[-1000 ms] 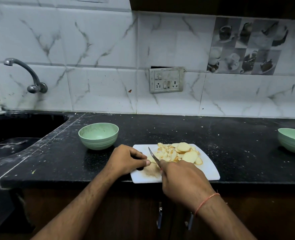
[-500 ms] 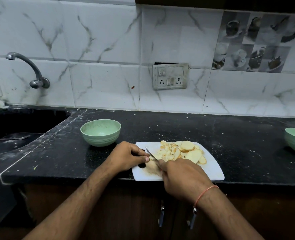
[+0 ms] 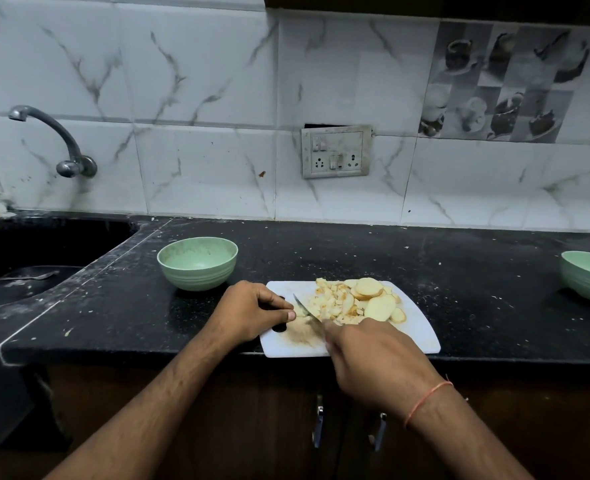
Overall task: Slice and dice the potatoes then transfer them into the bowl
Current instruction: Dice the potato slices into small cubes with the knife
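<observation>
A white cutting board [image 3: 418, 330] lies at the front edge of the black counter. On it sits a pile of diced potato [image 3: 335, 301] with a few round potato slices [image 3: 378, 308] on its right side. My right hand [image 3: 373, 362] grips a knife [image 3: 305, 310] whose blade points up and left, at the pile's left edge. My left hand [image 3: 248, 311] rests on the board's left end, fingers curled, thumb tip by a small potato piece next to the blade; what it pins is hard to tell. An empty pale green bowl [image 3: 197, 263] stands just left of the board.
A second green bowl [image 3: 589, 277] sits at the far right counter edge. A dark sink [image 3: 27, 258] with a tap [image 3: 58, 140] above it lies to the left. A switch-and-socket plate [image 3: 337, 152] hangs on the tiled wall. Cabinet doors with handles [image 3: 318, 426] run below the counter.
The view has shifted slightly. The knife blade has come lower onto the board by the pile's left edge; my left hand stays on the board's left end.
</observation>
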Demonstrator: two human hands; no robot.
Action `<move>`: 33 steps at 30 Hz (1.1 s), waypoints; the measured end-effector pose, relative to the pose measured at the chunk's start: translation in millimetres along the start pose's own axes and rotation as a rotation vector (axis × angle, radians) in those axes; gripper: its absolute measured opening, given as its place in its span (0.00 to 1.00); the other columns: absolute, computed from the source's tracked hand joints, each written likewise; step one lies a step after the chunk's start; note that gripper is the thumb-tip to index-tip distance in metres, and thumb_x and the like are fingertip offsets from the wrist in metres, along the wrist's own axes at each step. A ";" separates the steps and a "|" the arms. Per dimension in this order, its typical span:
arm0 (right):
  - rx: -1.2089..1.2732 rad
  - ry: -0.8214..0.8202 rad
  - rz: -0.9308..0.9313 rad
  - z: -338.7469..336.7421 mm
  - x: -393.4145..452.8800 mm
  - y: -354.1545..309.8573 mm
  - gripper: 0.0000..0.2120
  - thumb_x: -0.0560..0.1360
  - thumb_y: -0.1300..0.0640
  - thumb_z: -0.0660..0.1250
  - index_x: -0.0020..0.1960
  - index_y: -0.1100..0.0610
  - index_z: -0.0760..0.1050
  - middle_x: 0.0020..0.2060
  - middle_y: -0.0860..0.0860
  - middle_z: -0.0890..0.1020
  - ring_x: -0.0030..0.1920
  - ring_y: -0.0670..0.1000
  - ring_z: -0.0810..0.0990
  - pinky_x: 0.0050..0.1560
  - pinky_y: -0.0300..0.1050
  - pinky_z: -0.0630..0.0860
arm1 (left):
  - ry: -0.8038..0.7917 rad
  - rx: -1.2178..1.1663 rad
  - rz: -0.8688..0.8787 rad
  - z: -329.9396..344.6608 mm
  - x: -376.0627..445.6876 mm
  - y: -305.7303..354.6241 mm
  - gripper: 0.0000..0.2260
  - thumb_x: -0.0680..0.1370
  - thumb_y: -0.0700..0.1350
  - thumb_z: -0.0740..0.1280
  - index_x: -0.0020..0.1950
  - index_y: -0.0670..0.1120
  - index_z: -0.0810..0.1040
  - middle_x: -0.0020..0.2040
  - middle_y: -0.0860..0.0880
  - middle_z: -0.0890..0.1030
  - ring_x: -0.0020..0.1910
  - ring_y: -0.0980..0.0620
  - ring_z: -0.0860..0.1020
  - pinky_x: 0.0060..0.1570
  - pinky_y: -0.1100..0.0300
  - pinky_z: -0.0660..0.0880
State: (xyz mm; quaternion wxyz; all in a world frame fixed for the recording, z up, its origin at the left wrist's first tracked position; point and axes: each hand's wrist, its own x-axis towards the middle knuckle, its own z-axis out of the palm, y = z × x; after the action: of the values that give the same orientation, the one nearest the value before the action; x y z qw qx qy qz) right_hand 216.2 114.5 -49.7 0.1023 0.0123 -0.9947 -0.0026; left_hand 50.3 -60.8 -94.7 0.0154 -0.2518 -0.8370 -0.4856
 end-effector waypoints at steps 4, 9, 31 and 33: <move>0.038 0.031 0.018 0.5 5.6 -5.2 0.20 0.84 0.50 0.53 0.76 0.45 0.65 0.50 0.51 0.82 0.53 0.56 0.79 0.43 0.49 0.70 | -0.007 -0.020 -0.011 0.0 -5.9 3.9 0.04 0.72 0.44 0.83 0.43 0.49 0.90 0.37 0.53 0.88 0.38 0.55 0.88 0.44 0.68 0.80; 0.061 0.047 0.020 -2.1 7.8 -6.8 0.17 0.84 0.50 0.53 0.72 0.45 0.67 0.46 0.50 0.81 0.49 0.55 0.78 0.44 0.50 0.75 | 0.005 0.028 0.016 -0.6 -5.4 3.3 0.03 0.72 0.45 0.83 0.42 0.52 0.91 0.38 0.57 0.87 0.42 0.60 0.87 0.44 0.71 0.78; 0.016 -0.120 -0.120 6.5 26.6 10.2 0.23 0.83 0.47 0.54 0.78 0.40 0.63 0.51 0.52 0.82 0.54 0.57 0.79 0.46 0.50 0.74 | -0.008 0.024 -0.084 -1.4 2.5 3.7 0.03 0.72 0.46 0.82 0.41 0.53 0.91 0.36 0.56 0.87 0.39 0.63 0.85 0.41 0.68 0.75; -0.069 -0.122 -0.150 2.4 23.3 12.6 0.22 0.84 0.46 0.54 0.78 0.41 0.63 0.50 0.53 0.82 0.52 0.58 0.79 0.44 0.49 0.72 | -0.007 0.021 -0.086 -1.1 2.5 2.7 0.03 0.72 0.46 0.82 0.42 0.53 0.91 0.37 0.56 0.88 0.41 0.62 0.86 0.45 0.66 0.78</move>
State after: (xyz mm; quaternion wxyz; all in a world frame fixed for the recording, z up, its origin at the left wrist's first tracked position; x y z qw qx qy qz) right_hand 192.6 126.5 -47.2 0.0414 0.0830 -0.9947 -0.0454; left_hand 49.0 -59.6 -91.3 -0.0059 -0.2170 -0.8522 -0.4761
